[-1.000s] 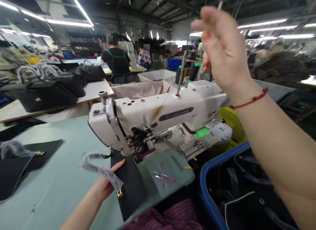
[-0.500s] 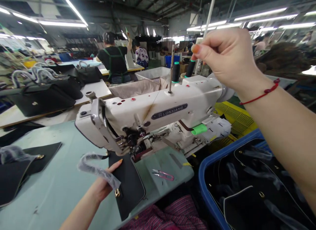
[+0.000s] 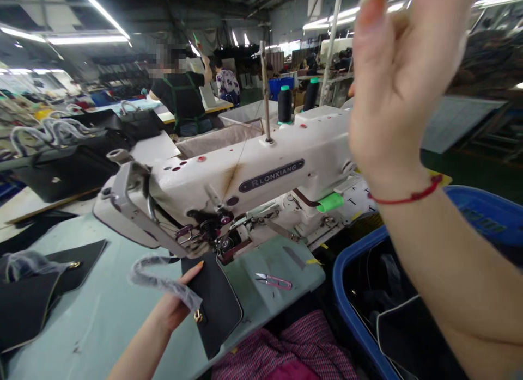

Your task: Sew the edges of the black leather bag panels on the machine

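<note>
My left hand [image 3: 175,306] grips a black bag panel [image 3: 218,304], its thumb flat on top and its other fingers hidden beneath. The panel's inner end lies under the head of a white sewing machine [image 3: 261,167]. A plastic-wrapped handle [image 3: 163,282] with a gold-coloured metal fitting [image 3: 198,316] is attached to the panel and runs over my left hand. My right hand [image 3: 400,86] is raised close to the camera, right of the machine. Its fingers look curled, partly cut off by the top edge; anything between them is hidden.
Pink-handled thread snips [image 3: 274,281] lie on the green table [image 3: 102,336]. A blue basket [image 3: 341,285] of black pieces stands to the right. Two black thread cones [image 3: 285,105] stand behind the machine. Black bags [image 3: 61,173] fill the left table. A co-worker [image 3: 180,97] sits beyond.
My right hand has risen and come closer to the camera, turning so its fingers reach the top edge. My left hand still holds the panel. The view has shifted slightly.
</note>
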The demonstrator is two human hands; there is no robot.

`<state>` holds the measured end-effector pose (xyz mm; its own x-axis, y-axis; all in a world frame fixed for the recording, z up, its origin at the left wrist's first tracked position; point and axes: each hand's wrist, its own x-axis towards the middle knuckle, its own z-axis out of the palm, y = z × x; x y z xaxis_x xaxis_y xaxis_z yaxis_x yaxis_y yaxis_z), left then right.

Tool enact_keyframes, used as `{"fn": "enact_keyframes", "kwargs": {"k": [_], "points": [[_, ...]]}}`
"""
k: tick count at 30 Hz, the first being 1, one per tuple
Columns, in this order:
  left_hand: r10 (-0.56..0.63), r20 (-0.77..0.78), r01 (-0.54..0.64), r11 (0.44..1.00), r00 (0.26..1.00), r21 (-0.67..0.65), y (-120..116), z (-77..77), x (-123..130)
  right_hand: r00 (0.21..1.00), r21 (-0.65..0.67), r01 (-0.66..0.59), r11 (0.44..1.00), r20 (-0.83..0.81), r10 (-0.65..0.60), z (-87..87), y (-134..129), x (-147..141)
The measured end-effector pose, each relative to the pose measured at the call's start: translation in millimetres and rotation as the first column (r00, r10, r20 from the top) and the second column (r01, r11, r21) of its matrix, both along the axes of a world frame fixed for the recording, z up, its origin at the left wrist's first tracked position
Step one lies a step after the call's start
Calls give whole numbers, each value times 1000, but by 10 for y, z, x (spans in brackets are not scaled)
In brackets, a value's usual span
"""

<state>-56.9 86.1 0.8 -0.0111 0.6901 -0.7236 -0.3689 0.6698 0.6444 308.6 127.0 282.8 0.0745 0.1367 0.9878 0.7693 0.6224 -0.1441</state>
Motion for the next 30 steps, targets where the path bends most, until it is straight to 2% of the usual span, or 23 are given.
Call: {"fn": "enact_keyframes", "kwargs": {"k": [1, 3, 4, 6, 8, 9, 10, 11, 17, 21, 30], "points": [[0, -1, 0, 1000, 1000, -1, 1, -3, -2, 987, 75, -93, 993, -121, 102, -196, -104, -102], [2, -7, -2, 1000, 1000, -8, 1, 1, -6, 910, 63, -293, 954, -286, 299, -654, -315, -362], [3, -10, -3, 1000, 1000, -9, 1, 8, -6, 871, -65, -389, 919, -353, 343, -890, -408, -507], [9, -23, -9, 1000, 1000, -9, -1, 28, -5, 805, -349, -549, 760, -466, 367, -1306, -548, -788], [15, -41, -15, 1000, 999, -10, -5, 45, -3, 738, -477, -662, 579, -549, 392, -1582, -617, -1022], [12, -44, -13, 1000, 999, -12, -7, 50, -1, 711, -493, -695, 524, -581, 396, -1660, -628, -1113], [8, -41, -9, 1000, 999, -14, -9, 53, 0, 692, -493, -715, 496, -604, 396, -1701, -629, -1187], [3, -33, -3, 1000, 999, -11, -12, 52, 0, 682, -486, -723, 491, -618, 392, -1713, -622, -1246], [11, -20, -11, 1000, 1000, 2, -20, 39, -1, 725, -503, -672, 544, -596, 345, -1614, -553, -1426], [19, -16, -19, 1000, 1000, -5, -15, 49, 3, 770, -542, -622, 566, -556, 313, -1615, -527, -1480], [15, -1, -15, 999, 1000, -31, -12, 72, 1, 730, -505, -650, 568, -623, 282, -1639, -510, -1500]]}}
